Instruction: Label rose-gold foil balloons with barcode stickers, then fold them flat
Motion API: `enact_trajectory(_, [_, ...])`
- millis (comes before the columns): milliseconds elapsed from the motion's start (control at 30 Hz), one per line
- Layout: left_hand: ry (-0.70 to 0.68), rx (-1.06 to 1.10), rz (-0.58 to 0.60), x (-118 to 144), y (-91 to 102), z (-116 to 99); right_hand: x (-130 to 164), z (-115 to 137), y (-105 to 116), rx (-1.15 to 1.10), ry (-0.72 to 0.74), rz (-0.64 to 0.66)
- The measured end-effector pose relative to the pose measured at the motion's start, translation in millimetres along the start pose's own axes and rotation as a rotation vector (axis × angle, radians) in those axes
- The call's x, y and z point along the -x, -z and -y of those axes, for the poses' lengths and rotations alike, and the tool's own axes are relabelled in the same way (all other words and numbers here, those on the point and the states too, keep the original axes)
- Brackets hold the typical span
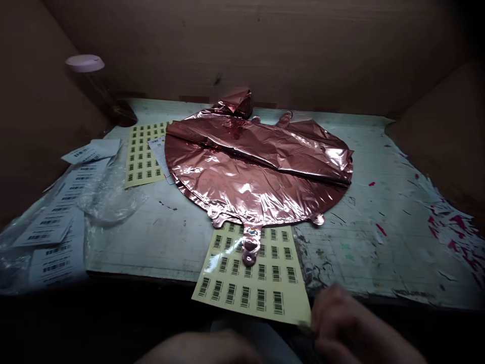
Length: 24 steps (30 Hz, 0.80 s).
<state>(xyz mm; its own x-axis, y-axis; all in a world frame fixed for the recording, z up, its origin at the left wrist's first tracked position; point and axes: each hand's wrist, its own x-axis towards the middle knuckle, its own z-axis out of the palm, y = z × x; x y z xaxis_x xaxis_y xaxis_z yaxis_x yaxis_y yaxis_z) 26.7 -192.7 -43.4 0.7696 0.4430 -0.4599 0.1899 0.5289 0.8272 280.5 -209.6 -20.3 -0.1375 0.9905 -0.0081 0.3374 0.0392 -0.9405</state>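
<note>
here the right hand [350, 323] sits low at the front edge of the worktop [379, 253], blurred, its fingers seemingly pinching the near right corner of a yellow barcode sticker sheet [253, 278]; the blur keeps me from saying how firm that grip is. the left hand [204, 349] shows only as a dim shape at the bottom of the view, and i cannot tell whether it is clenched or released, nor that it holds anything. the sheet lies flat, overhanging the worktop's front edge, with the inflation tail of a deflated rose-gold foil balloon [257, 167] resting on its upper middle. a second sticker sheet [144, 151] lies further back on the left, partly under the balloon's edge, near crumpled clear plastic [109, 194] and white barcode labels [56, 222]. handling the sheet well, in my judgement, means keeping it flat and moving it slowly, since the tail on top could drag or crease; a light grip at the corner alone may curl the paper, so a steadying touch with the free hand would help.
</note>
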Motion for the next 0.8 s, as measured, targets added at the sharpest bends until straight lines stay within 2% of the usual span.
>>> enact_trajectory(67, [-0.105, -0.203, 0.003, 17.5, 20.5, -31.3, -38.1, 2.1, 1.3, -0.129, -0.054, -0.072])
enact_trajectory(100, [-0.201, -0.312, -0.043, 18.5, 30.2, -44.9, -60.3, -0.2, -0.9, -0.178, -0.064, -0.097])
enact_trajectory(167, [-0.412, -0.588, -0.221, 5.7, 48.6, -61.9, -103.7, -9.4, -8.3, -0.276, -0.090, -0.079])
enact_trajectory(233, [-0.569, -0.868, -0.358, -19.6, 65.1, -64.2, -137.1, -20.9, -16.1, -0.339, -0.141, -0.009])
enact_trajectory(333, [-0.657, -1.115, -0.428, -55.0, 82.7, -52.6, -161.2, -35.8, -24.9, -0.310, -0.178, 0.016])
enact_trajectory(400, [-0.663, -1.058, -0.392, -65.9, 87.8, -45.7, -164.7, -43.0, -29.5, -0.268, -0.156, -0.016])
enact_trajectory(533, [-0.669, -0.795, -0.228, -64.5, 86.1, -43.1, -162.6, -52.8, -38.6, -0.192, -0.117, -0.077])
enact_trajectory(700, [-0.709, -0.799, -0.246, -66.4, 82.6, -43.5, -158.2, -58.1, -49.0, -0.025, -0.072, -0.177])
enact_trajectory(800, [-0.740, -0.928, -0.268, -73.6, 85.9, -46.0, -156.3, -57.2, -51.8, 0.078, -0.032, -0.248])
